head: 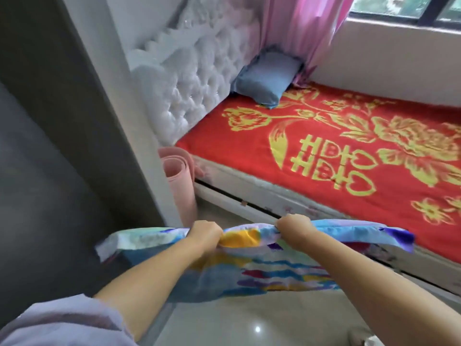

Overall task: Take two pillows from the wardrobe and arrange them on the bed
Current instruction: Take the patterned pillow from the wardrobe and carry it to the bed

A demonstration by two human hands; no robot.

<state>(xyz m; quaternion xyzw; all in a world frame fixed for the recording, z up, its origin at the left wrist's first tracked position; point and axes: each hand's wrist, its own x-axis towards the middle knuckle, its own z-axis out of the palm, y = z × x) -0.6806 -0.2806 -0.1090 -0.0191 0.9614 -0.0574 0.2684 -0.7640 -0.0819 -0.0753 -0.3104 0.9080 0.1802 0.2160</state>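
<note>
L hand [205, 233] & R hand [294, 227] both fisted on top edge of multicolour pillow [249, 270], held over floor [249, 320] beside bed [324, 151]. Red cover w/ yellow flowers & double 囍 character. Blue pillow [268, 78] at headboard [199, 78], near pink curtain [306, 33].

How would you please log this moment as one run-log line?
stage: carrying second pillow | left hand, right hand: both grip multicoloured pillow edge | blue pillow: on bed, against headboard
</note>
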